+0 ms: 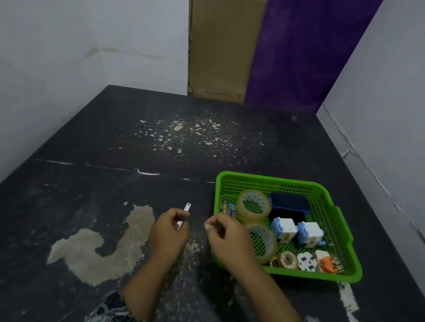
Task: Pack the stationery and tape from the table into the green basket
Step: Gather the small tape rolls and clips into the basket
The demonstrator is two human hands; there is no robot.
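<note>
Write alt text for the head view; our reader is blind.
A left hand holds a small white tool above a worn black table, beside a green basket containing clear tape rolls, pencil sharpeners and a blue box.

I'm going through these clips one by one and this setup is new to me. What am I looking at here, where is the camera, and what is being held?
There is no machine: a person works with two bare hands. The single picture comes from a wide-angle camera on the person's head, looking forward and down, so the walls bend at the edges.

The worn black table carries a green basket on the right. In it lie two rolls of clear tape, a dark blue box, two small blue-and-white items, some coloured pens and a few small pieces near the front.

The left hand pinches a thin white strip above the table. The right hand is curled beside the basket; whether it holds anything is unclear.
</note>
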